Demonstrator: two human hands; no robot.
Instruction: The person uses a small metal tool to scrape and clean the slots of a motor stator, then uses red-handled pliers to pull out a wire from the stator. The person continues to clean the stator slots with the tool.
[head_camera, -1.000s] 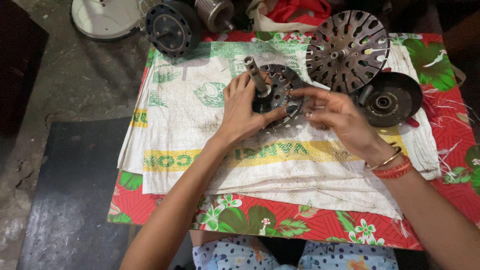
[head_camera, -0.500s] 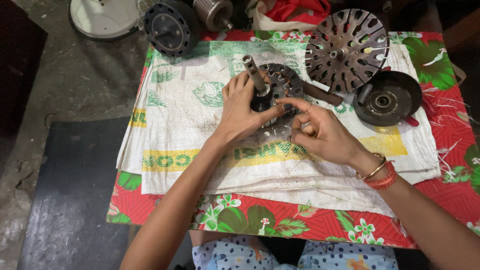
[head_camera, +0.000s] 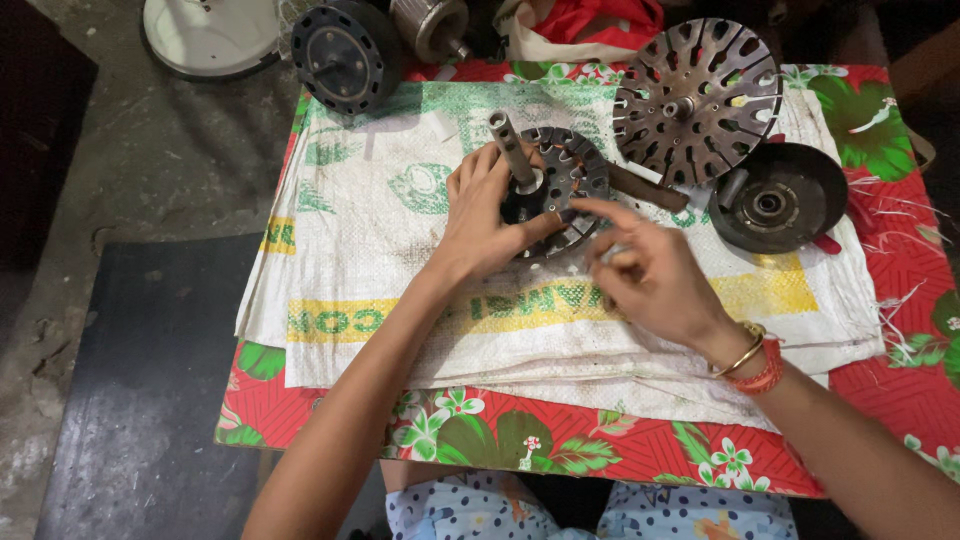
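Centrally, stator (head_camera: 565, 185) under left hand (head_camera: 485, 215) fingertips

Woven white sack (head_camera: 400, 260), flat and rectangular under the fingers of both hands, spread over the flowered cloth; green printing beyond the fingertips, a yellow printed band nearer the wrists.

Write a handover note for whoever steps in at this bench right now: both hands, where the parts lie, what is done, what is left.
Left hand: holds the slotted stator core, shaft up, on the white woven sack.
Right hand: forefinger reaches to the core's rim; whether it pinches anything cannot be told.
Beside the core: vented round cover and dark bowl-shaped housing, both off and lying apart.
Done: motor is open, core out.
Left: core slots look bare, likely still to be worked; covers not refitted.
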